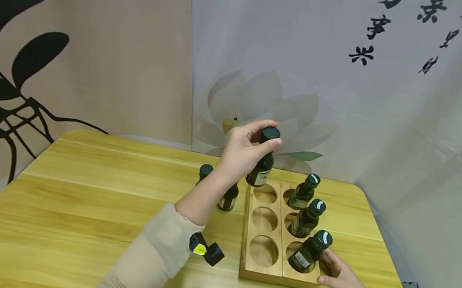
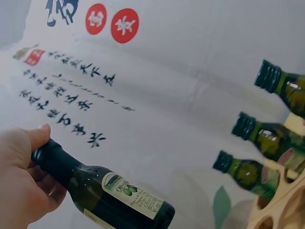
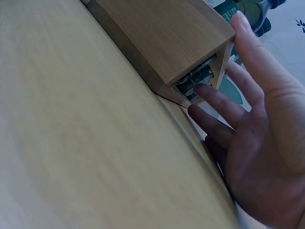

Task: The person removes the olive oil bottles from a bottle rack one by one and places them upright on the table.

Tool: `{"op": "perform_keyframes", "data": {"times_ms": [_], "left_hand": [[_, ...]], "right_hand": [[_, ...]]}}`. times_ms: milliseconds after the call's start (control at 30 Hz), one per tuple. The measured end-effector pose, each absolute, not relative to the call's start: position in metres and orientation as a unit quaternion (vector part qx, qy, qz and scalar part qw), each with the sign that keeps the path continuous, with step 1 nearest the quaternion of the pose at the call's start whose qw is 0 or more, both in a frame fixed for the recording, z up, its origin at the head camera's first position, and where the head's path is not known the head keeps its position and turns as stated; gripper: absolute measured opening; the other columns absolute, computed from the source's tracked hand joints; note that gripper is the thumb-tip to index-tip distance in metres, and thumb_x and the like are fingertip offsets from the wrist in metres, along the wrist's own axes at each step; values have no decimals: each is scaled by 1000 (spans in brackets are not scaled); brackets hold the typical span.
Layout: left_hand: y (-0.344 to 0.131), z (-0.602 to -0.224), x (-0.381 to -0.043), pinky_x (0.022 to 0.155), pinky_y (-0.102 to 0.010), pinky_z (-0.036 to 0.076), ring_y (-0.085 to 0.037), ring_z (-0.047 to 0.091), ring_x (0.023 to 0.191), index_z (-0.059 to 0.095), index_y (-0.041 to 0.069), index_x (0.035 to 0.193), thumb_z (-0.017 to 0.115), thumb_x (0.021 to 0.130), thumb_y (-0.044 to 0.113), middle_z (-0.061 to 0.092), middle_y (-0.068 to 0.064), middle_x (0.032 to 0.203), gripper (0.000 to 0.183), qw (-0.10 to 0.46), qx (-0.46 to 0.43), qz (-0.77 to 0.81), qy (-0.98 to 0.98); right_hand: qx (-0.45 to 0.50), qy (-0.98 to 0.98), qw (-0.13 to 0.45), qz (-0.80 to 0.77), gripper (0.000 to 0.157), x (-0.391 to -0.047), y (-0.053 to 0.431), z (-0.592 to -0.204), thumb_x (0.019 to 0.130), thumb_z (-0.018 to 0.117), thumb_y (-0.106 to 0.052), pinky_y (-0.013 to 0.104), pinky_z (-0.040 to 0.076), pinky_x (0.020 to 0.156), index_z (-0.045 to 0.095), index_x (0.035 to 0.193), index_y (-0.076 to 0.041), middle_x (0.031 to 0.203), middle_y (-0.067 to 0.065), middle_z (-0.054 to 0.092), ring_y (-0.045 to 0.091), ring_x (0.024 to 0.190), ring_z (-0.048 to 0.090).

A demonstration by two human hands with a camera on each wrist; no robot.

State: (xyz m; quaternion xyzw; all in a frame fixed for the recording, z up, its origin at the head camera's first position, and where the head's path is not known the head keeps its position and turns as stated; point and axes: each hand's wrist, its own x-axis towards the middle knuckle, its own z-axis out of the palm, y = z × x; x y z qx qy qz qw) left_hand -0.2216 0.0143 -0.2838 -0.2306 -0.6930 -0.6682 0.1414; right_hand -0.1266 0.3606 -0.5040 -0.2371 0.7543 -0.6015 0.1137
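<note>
The left hand [image 1: 244, 152] pinches a dark-green glass bottle [image 1: 260, 170] above a yellow wooden table [image 1: 77, 210], before pale printed cloth [image 1: 278, 24]. Its long axis is near-vertical, cap [image 1: 271, 132] up.

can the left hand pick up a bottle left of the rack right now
Probably not: the left hand grips another bottle by its top. Otherwise, the standing bottles left of the rack look within reach, on the table.
</note>
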Motion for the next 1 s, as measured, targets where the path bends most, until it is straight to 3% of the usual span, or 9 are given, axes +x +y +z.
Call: {"op": "perform_keyframes", "data": {"times_ms": [367,633,1000], "left_hand": [[-34,-272,-221,58,-23,47,-18,56,70,67,1,116,73,85,9,64,-11,83,32,201,-223,-651,-697],[-62,-275,-220,65,-23,53,-18,60,77,67,0,115,73,85,8,66,-13,94,32,207,-202,-647,-706],[-101,-280,-217,68,-22,53,-18,62,82,67,1,116,73,86,11,67,-14,100,32,215,-170,-629,-727]], "right_hand": [[-245,753,114,-601,67,-128,359,-502,91,63,-4,16,29,101,24,143,15,137,-14,48,2,126,41],[-237,756,111,-600,71,-126,360,-504,91,64,-5,15,29,100,20,142,18,135,-17,48,0,125,41],[-239,758,107,-597,72,-127,359,-503,91,65,-5,14,28,100,20,141,19,135,-18,48,0,124,41]]}}
